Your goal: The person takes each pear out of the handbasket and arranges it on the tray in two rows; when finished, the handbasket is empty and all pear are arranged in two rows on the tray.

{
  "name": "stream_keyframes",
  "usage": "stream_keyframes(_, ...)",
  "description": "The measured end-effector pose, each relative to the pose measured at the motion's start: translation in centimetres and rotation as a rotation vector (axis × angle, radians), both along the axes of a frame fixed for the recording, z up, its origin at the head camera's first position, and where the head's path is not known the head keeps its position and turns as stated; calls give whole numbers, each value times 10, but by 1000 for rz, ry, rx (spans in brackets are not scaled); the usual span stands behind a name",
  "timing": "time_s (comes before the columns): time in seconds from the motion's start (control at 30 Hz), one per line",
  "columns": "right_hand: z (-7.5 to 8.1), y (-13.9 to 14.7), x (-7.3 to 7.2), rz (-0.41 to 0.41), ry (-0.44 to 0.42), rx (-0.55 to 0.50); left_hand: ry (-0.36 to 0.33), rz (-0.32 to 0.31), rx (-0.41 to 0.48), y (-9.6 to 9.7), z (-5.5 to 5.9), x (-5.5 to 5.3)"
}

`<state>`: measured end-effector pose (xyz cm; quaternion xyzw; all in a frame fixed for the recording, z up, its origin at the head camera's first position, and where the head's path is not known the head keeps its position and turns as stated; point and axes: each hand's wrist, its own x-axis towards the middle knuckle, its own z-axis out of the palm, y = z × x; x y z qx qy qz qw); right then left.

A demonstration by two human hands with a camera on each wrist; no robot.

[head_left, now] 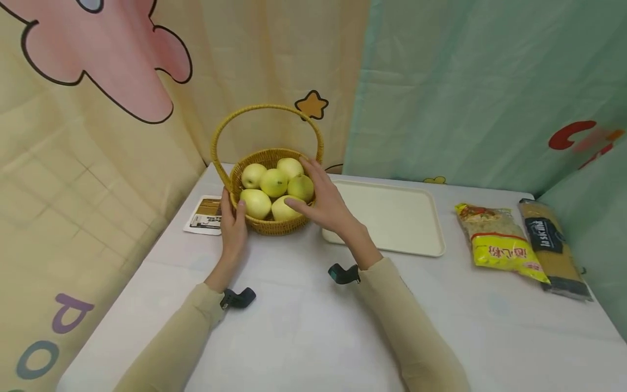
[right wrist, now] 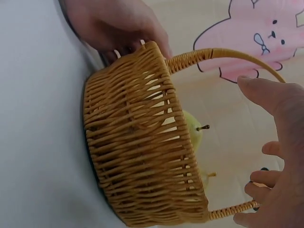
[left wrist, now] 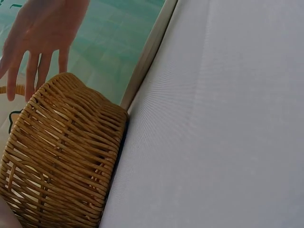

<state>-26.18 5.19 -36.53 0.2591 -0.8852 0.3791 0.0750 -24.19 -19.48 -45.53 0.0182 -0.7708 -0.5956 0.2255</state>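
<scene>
A woven wicker basket (head_left: 274, 227) with a tall hoop handle (head_left: 266, 106) stands at the back left of the table, with several yellow-green pears (head_left: 274, 183) inside. My left hand (head_left: 233, 226) rests against the basket's left side, thumb toward the front; part of its fingers is hidden by the wicker in the right wrist view. At the right rim is my right hand (head_left: 329, 201), thumb and fingers spread. The left wrist view shows this right hand (left wrist: 45, 35) with fingers extended beyond the basket (left wrist: 61, 156), and the right wrist view shows it gripping nothing.
Right of the basket lies a cream tray (head_left: 387, 218). A yellow food packet (head_left: 502, 242) and a darker pasta bag (head_left: 553, 247) lie at the far right. Beside the basket's left side sits a flat printed packet (head_left: 206, 215). Curtains (head_left: 465, 98) hang close behind the table.
</scene>
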Motion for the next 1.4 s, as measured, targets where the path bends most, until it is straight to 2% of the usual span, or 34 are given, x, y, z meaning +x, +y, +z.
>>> stream_keyframes(0.13, 6, -16, -9, 16, 7, 8, 6, -15, 23, 4, 5, 4)
stream_keyframes(0.3, 16, -32, -21, 57, 36, 45, 9, -35, 53, 10, 28, 18)
stream_keyframes(0.37, 18, -36, -25, 75, 36, 63, 19, -38, 56, 11, 32, 21)
stream_keyframes(0.4, 19, -38, -27, 81, 33, 72, 24, -36, 55, 10, 31, 20)
stream_keyframes(0.57, 20, -43, -36, 115, -4, 77, 19, -18, 32, 6, 8, 6)
stream_keyframes(0.7, 22, -48, -44, 155, -30, 80, 14, -22, 20, 2, 1, 1)
stream_keyframes(0.93, 27, -58, -61, 237, -96, 137, 24, -19, 32, 2, 1, 1)
stream_keyframes(1.13, 30, -65, -71, 288, -148, 181, -6, -2, 24, 2, 1, 3)
stream_keyframes(1.4, 32, -71, -73, 268, -161, 261, -9, 3, 24, 1, 1, 2)
